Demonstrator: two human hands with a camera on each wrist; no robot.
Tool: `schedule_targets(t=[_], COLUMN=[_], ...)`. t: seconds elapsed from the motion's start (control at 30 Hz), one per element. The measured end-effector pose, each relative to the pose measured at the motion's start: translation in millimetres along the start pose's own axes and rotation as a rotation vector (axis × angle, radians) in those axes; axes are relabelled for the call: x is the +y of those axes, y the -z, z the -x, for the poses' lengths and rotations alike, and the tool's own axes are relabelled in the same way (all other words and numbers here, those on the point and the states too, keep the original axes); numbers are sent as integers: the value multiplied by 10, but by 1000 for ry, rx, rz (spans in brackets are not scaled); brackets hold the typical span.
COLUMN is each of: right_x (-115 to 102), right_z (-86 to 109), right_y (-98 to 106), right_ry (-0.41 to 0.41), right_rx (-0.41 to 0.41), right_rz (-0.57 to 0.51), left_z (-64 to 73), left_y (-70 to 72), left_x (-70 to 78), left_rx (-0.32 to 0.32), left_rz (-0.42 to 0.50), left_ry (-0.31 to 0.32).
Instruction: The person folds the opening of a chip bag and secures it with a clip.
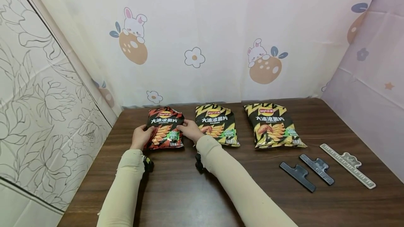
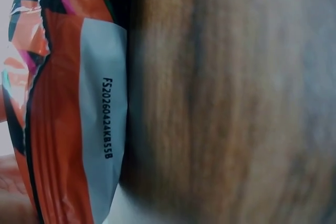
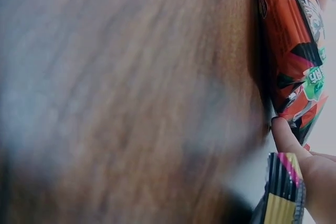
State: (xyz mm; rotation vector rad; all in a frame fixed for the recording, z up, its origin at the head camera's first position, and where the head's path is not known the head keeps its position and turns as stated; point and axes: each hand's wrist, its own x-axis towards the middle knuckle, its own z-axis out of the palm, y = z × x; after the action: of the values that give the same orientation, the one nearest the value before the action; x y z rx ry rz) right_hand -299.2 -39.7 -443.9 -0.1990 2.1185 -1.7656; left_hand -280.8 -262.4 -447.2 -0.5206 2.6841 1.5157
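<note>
A red and black bag of potato chips [image 1: 162,136] lies at the left of the table. My left hand [image 1: 141,136] holds its left edge, the thumb on its front. From the other side, my right hand [image 1: 190,130] grips the right edge. In the left wrist view the end of the red chip bag [image 2: 58,119] shows orange film and a printed code, while only part of my left hand [image 2: 13,190] appears. A finger of my right hand [image 3: 315,177] touches the bag's lower corner in the right wrist view.
A yellow and black chip bag [image 1: 217,120] lies just right of my right hand, and another such bag [image 1: 273,129] farther right. At the right are a black bag clip [image 1: 296,176], a dark grey clip [image 1: 317,169] and a pale clip [image 1: 347,164]. A patterned curtain [image 1: 195,80] stands behind the table [image 1: 176,192].
</note>
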Motion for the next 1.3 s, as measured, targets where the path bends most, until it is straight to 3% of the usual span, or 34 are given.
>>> schedule_targets(t=[0.37, 1.3], right_x=[-4, -22], right_z=[10, 23], right_y=[20, 82], right_ry=[-20, -53], right_rx=[4, 19], right_rz=[-59, -24], left_z=[23, 204], left_y=[14, 5], left_x=[-26, -39], left_rx=[-12, -4], left_rz=[60, 100], left_ry=[8, -31])
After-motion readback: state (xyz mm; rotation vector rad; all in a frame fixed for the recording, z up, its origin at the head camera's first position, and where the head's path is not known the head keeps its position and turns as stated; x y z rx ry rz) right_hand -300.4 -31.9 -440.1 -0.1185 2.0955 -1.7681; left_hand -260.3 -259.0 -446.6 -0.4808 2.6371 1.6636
